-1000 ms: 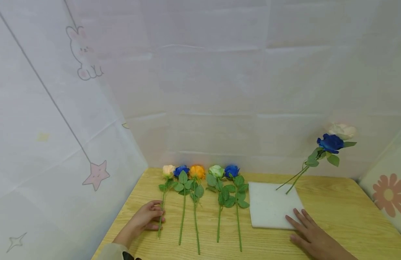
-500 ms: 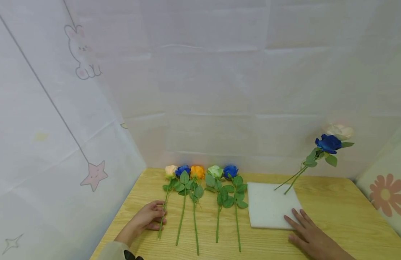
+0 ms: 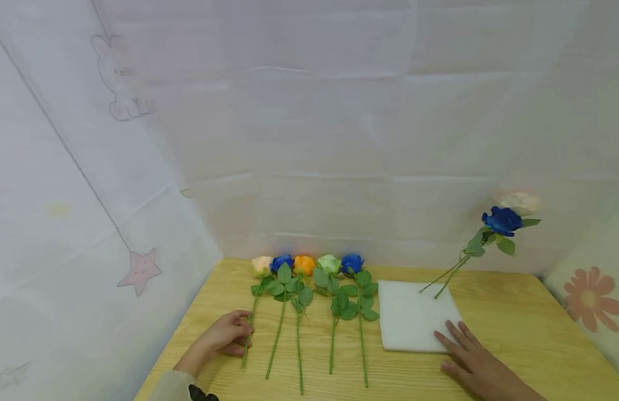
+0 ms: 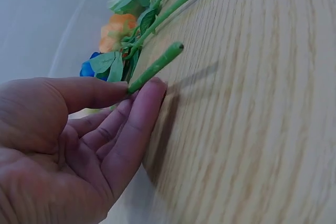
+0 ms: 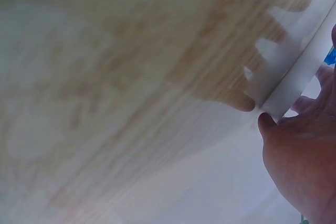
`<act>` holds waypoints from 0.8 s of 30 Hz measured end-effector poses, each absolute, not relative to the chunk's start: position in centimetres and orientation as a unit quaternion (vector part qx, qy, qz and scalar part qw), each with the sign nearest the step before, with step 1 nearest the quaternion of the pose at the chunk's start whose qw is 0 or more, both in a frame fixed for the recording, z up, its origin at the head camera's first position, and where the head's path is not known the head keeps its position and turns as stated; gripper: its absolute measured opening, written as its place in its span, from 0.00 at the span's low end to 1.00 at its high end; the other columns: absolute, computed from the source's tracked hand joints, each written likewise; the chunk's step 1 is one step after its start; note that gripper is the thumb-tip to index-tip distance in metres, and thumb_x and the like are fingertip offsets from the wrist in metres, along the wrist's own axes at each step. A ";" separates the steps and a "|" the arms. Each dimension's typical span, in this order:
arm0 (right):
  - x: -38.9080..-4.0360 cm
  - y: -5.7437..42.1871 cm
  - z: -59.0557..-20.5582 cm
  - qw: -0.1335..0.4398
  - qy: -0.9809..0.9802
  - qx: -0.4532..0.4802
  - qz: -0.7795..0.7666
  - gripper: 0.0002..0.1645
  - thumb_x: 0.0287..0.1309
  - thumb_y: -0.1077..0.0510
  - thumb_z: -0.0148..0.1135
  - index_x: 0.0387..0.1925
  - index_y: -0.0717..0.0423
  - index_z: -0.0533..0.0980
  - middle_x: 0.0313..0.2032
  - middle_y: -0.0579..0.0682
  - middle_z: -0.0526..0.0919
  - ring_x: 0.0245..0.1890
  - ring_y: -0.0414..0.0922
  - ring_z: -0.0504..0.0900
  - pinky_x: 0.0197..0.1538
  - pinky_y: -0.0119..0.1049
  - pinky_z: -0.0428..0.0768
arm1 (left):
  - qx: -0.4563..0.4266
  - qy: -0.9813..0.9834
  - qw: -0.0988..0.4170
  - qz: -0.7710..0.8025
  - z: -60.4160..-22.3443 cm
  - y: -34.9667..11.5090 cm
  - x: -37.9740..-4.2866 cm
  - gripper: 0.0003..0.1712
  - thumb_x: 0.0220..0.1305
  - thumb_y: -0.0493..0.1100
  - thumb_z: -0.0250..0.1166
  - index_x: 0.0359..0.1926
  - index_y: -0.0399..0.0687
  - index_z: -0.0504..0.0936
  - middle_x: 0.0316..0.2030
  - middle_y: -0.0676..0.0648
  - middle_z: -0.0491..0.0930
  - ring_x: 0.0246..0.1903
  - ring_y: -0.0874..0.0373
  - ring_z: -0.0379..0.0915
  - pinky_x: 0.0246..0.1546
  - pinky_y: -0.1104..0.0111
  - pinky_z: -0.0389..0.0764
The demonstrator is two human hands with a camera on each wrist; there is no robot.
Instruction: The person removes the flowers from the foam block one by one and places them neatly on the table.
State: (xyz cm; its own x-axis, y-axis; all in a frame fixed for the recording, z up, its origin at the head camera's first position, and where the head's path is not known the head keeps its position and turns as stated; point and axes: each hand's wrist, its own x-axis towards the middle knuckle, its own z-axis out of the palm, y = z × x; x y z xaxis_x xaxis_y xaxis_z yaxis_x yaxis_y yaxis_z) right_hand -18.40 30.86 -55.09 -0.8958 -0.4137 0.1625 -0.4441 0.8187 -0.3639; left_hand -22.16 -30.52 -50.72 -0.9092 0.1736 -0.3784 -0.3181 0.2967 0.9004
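My left hand (image 3: 229,335) pinches the lower stem of a peach rose (image 3: 262,266) at the left end of a row on the table. The left wrist view shows its green stem end (image 4: 160,66) between thumb and fingers, slightly off the wood. Beside it lie a blue rose (image 3: 282,263), an orange rose (image 3: 304,265), a green rose (image 3: 329,264) and another blue rose (image 3: 352,263). My right hand (image 3: 477,362) rests its straight fingers on the near right corner of a white foam board (image 3: 414,323). The right wrist view shows its thumb by the board's edge (image 5: 289,90).
A blue rose (image 3: 502,221) and a cream rose (image 3: 521,203) stand in the board, leaning right. The wooden table (image 3: 520,312) meets a pale hanging sheet (image 3: 319,139) at the back. More printed sheet closes off both sides.
The peach rose's head has shifted slightly right, towards the neighbouring blue rose, while my left hand keeps its pinch. My right hand stays on the board. The head view has turned a little.
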 end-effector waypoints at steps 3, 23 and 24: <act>-18.5 30.5 -55.1 0.043 -0.953 0.231 0.191 0.36 0.72 0.37 0.55 0.77 0.36 0.62 0.77 0.57 0.58 0.80 0.44 0.37 0.76 0.29 0.49 | -0.056 0.800 0.197 0.564 -50.3 -30.7 -22.1 0.37 0.71 0.35 0.61 0.73 0.27 0.55 0.50 0.36 0.73 0.38 0.49 0.78 0.30 0.59 0.86; -17.8 30.7 -54.2 0.065 -0.954 0.238 0.173 0.35 0.71 0.40 0.58 0.75 0.42 0.66 0.75 0.62 0.61 0.76 0.62 0.55 0.73 0.19 0.42 | 0.023 0.914 0.090 0.396 -46.6 -23.6 -26.2 0.30 0.67 0.46 0.70 0.65 0.40 0.76 0.57 0.36 0.77 0.45 0.47 0.79 0.39 0.55 0.84; -17.8 30.7 -54.2 0.064 -0.953 0.239 0.176 0.35 0.71 0.40 0.58 0.75 0.43 0.66 0.75 0.62 0.61 0.77 0.61 0.54 0.68 0.13 0.35 | 0.032 0.914 0.087 0.395 -46.5 -23.0 -26.4 0.29 0.67 0.46 0.70 0.65 0.41 0.76 0.57 0.36 0.78 0.46 0.47 0.79 0.40 0.55 0.83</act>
